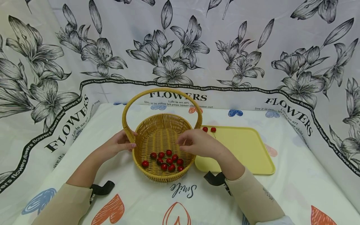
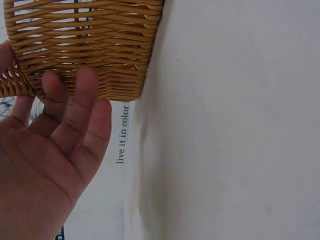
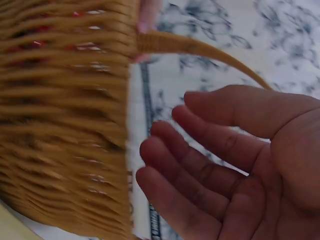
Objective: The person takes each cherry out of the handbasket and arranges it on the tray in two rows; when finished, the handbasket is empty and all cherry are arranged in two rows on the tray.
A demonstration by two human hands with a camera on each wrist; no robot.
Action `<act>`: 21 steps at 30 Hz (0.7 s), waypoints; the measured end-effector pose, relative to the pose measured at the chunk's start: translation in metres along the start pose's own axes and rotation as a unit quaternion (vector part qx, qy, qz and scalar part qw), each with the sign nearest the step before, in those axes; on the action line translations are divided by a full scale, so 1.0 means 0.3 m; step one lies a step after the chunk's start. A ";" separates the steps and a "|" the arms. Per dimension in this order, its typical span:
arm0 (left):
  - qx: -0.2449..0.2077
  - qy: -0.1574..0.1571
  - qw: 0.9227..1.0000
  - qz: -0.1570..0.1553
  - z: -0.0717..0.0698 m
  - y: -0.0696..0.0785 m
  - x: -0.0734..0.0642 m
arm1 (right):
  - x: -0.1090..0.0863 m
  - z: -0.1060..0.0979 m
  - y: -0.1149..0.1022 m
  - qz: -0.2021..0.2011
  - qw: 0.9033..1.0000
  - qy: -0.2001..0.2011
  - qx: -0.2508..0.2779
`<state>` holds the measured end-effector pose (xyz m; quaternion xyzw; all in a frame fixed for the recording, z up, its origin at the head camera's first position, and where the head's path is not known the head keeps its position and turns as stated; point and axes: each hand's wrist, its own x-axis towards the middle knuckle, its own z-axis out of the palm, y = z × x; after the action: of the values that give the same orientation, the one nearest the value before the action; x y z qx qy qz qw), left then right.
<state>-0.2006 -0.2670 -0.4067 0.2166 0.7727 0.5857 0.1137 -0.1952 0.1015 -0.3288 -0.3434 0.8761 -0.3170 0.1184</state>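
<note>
A round woven basket (image 1: 164,178) with a tall arched handle (image 1: 162,90) stands upright before me. Several red cherries (image 1: 169,161) lie in the near half of its floor. At the basket's left side, my left hand (image 1: 116,144) pinches the rim by the foot of the handle. Its other fingers (image 2: 86,90) lie along the outside of the weave in the left wrist view. My right hand (image 1: 201,142) hovers by the right rim, overlapping it in the head view. Its fingers (image 3: 175,160) are loosely bent, with nothing between them and the thumb.
Right of the basket lies a yellow tray (image 1: 239,153), partly behind my right hand. Two red cherries (image 1: 213,129) rest near its far left corner. A white cloth with printed hearts (image 1: 109,209) covers the table, and a flower-printed curtain (image 1: 180,72) hangs behind.
</note>
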 end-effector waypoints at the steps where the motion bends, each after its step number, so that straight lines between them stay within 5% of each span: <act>1: -0.002 -0.001 1.000 0.001 0.000 -0.001 -0.001 | 0.014 0.024 0.003 -0.002 1.000 -0.002 -0.017; 9: -0.006 -0.001 1.000 0.003 0.000 0.002 -0.002 | 0.100 0.172 0.011 -0.028 0.985 -0.038 -0.165; 16: 0.001 0.005 1.000 -0.006 -0.004 0.004 -0.004 | 0.159 0.226 0.027 -0.032 0.975 -0.044 -0.215; 21: -0.003 0.002 1.000 -0.002 0.003 0.005 -0.001 | 0.156 0.216 0.034 -0.022 0.976 -0.031 -0.213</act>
<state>-0.1997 -0.2660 -0.4056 0.2135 0.7719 0.5879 0.1140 -0.2075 0.0448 -0.3846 -0.3898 0.9116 -0.1147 0.0624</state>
